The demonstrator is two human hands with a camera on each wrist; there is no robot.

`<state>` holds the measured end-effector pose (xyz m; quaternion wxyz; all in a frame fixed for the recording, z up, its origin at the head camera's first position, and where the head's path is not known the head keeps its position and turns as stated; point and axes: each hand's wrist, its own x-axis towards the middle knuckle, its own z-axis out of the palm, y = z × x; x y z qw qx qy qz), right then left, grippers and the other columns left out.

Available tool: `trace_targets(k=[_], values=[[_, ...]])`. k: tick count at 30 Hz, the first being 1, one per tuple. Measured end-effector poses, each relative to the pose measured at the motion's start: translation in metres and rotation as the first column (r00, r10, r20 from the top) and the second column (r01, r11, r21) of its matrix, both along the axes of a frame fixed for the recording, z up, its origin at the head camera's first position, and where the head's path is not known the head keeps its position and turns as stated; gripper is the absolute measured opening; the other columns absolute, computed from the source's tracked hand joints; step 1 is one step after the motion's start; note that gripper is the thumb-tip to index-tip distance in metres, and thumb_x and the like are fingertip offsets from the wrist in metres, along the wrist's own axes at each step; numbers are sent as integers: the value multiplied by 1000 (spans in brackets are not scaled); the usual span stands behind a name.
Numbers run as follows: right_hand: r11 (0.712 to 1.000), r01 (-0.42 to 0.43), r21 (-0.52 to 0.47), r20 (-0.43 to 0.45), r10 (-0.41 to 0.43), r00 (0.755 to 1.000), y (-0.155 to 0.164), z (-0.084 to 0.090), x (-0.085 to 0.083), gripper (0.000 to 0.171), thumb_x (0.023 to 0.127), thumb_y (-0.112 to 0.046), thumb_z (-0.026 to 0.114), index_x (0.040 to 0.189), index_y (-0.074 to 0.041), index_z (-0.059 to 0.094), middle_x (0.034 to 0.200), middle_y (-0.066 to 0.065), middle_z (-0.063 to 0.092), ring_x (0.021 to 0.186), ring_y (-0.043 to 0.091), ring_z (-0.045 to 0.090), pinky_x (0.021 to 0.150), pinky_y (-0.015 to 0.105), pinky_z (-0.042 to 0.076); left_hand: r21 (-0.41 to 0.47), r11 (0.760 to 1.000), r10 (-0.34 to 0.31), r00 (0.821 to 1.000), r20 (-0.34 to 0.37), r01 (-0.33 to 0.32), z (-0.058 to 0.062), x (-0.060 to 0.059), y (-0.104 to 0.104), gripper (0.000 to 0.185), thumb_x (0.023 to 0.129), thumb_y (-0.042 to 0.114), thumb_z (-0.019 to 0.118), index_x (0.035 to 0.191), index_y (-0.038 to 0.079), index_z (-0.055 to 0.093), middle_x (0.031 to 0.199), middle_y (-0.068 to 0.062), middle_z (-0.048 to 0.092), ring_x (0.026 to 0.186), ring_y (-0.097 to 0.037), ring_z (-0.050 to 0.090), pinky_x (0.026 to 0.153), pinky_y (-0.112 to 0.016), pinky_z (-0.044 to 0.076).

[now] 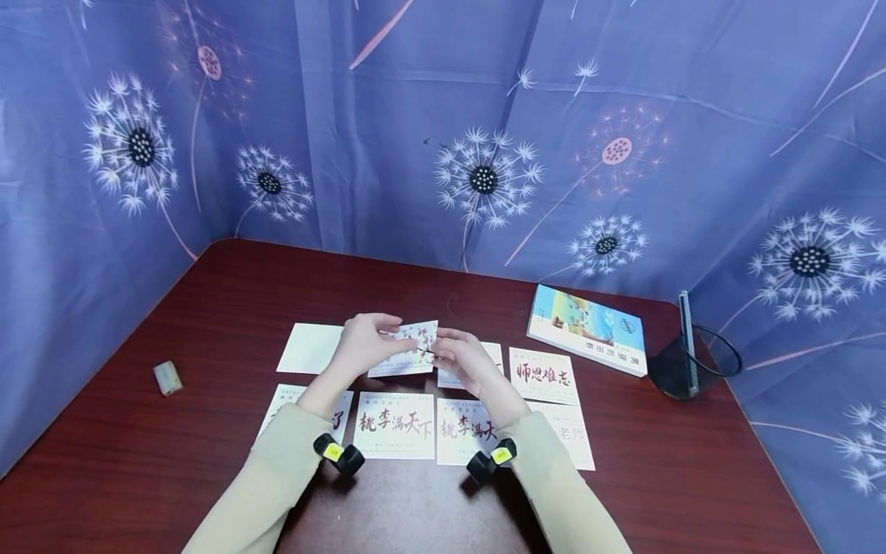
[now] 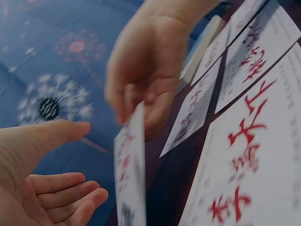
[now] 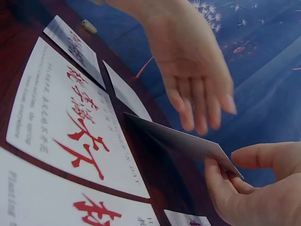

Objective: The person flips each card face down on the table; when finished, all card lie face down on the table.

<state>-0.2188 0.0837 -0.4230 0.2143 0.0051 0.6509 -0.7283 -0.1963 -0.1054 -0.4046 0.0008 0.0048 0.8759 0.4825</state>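
Observation:
A white card (image 1: 401,365) printed with pink blossoms and red characters is held tilted above the table. My right hand (image 1: 474,365) pinches its right end between thumb and fingers, as the right wrist view shows on the card's edge (image 3: 188,143). My left hand (image 1: 360,346) is beside the card's other end, fingers straight and apart from it in both wrist views. Beneath and around the hands lie flat cards with red characters, among them a front-row card (image 1: 394,427) and a right-hand card (image 1: 543,373). My forearms and hands partly cover several of them.
A blank white card (image 1: 301,346) lies at the back left of the rows. Farther left is a small eraser-like block (image 1: 167,378). A book (image 1: 588,327) and a black mesh pen holder (image 1: 671,369) stand at the right. A blue dandelion-print curtain (image 1: 415,115) borders the table.

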Motion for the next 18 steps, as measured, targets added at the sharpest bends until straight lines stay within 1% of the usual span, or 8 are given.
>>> trace_targets(k=[2,4,6,10,11,14,16,18], values=[[1000,8,-7,9,-8,1000,0,3,0,48,93,-2,46,137,16,38,85,-4,57,74,2,58,75,19,53,-56,998,9,1000,-22,-11,2,-3,11,53,75,39,83,115,5,71,103,-10,74,93,-24,70,74,-31,57],[1000,6,-18,10,-5,1000,0,5,2,48,95,-5,44,138,17,37,86,-4,58,75,2,59,77,20,54,-115,993,20,999,-37,-24,4,-6,19,50,73,45,83,106,9,74,94,-5,75,86,-20,69,70,-29,53],[1000,0,-28,8,0,1000,0,8,3,48,98,-8,41,139,17,36,87,-5,60,77,3,61,80,21,55,-163,986,34,999,-36,-40,6,-8,26,47,71,49,82,99,12,75,87,-2,73,80,-18,66,65,-28,50],[999,-8,-48,7,8,1000,0,11,5,47,100,-12,39,137,17,39,89,-4,62,78,2,62,85,25,56,-188,981,54,999,-11,-55,8,-8,32,46,68,50,84,92,13,72,83,-2,69,74,-16,62,60,-27,48],[999,-9,-47,3,9,1000,0,11,5,46,100,-13,39,136,17,40,93,0,64,79,2,63,86,26,56,-187,981,56,998,-6,-56,8,-8,33,46,67,50,85,91,13,72,83,-2,69,74,-16,62,60,-27,47],[999,-16,-41,-5,16,1000,0,13,6,47,99,-15,40,135,16,43,115,17,64,82,2,63,85,25,55,-182,982,59,998,-6,-59,6,-6,34,48,66,50,86,91,12,70,83,-3,68,74,-16,62,60,-26,47],[999,-26,-33,-17,26,1000,0,14,7,49,99,-16,39,135,16,43,130,27,57,84,2,63,85,24,54,-180,982,63,998,-13,-65,6,-6,35,48,66,50,86,91,12,70,82,-2,68,75,-16,62,61,-26,47],[999,-32,-29,-22,31,999,0,16,7,50,99,-16,38,137,15,41,140,31,48,86,2,63,85,23,54,-183,981,65,997,-28,-69,7,-5,35,45,66,47,86,91,13,70,81,-1,69,75,-15,62,63,-27,47]])
